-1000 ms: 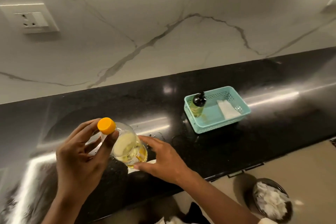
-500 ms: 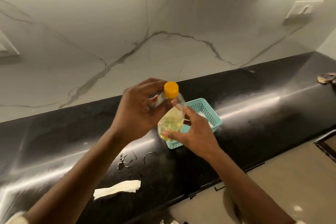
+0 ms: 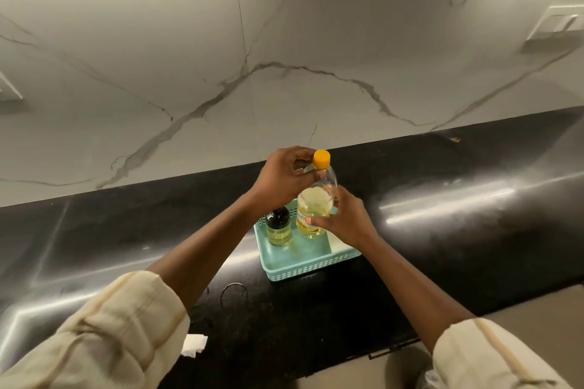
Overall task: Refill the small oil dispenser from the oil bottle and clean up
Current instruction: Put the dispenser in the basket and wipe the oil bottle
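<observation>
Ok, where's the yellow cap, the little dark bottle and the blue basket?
yellow cap [image 3: 321, 158]: head view, its side.
little dark bottle [image 3: 278, 227]: head view, its body.
blue basket [image 3: 311, 269]: head view, its front wall.

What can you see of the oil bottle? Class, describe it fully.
The oil bottle looks like clear plastic, near upright, with its yellow cap on and pale yellow oil partly filling it. The left hand grips its neck, the right hand its labelled body. It is in or just above the teal basket.

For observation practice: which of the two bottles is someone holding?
The clear plastic oil bottle with the yellow cap; the small black-topped dispenser stands unheld in the teal basket.
</observation>
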A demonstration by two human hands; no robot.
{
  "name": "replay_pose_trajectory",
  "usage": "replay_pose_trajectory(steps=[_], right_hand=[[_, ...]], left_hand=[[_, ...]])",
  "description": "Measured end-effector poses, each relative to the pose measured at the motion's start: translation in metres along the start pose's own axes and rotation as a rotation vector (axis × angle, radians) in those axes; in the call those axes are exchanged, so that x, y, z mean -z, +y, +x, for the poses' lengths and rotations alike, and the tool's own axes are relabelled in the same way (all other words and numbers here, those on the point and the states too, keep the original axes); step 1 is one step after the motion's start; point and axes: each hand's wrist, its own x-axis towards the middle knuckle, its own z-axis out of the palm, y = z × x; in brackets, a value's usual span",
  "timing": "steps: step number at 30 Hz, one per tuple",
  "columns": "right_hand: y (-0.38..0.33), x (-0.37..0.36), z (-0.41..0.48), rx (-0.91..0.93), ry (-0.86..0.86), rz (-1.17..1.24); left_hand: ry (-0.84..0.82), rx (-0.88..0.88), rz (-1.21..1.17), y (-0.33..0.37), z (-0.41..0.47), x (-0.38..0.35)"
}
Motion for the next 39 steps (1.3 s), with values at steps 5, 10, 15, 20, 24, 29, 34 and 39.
replay_pose_trajectory(steps=[5, 10, 15, 20, 24, 29, 34, 39], right_hand=[[0.010, -0.013, 0.011, -0.002, -0.050, 0.018], [0.012, -0.017, 0.015, -0.017, -0.071, 0.035], [0.010, -0.014, 0.011, -0.046, -0.115, 0.028], [0.000, -0.001, -0.012, -0.095, 0.023, 0.014], [-0.038, -0.019, -0.082, 0.051, 0.311, 0.122], [-0.069, -0.114, -0.149, 0.178, -0.111, 0.065], [-0.085, -0.208, -0.167, 0.222, -0.490, -0.164], [-0.097, -0.255, -0.181, 0.317, -0.481, -0.373]], left_hand=[[0.005, 0.099, -0.030, -0.018, 0.003, -0.002], [0.018, 0.159, -0.037, -0.024, 0.003, -0.001], [-0.021, 0.139, -0.001, -0.020, 0.000, 0.004], [0.113, 0.128, -0.021, -0.016, -0.045, 0.054], [0.253, 0.258, 0.140, -0.047, -0.139, 0.111], [0.366, 0.656, 0.337, -0.113, -0.265, 0.154], [0.156, 0.702, 0.526, -0.146, -0.343, 0.143], [-0.094, 0.595, 0.673, -0.157, -0.362, 0.135]])
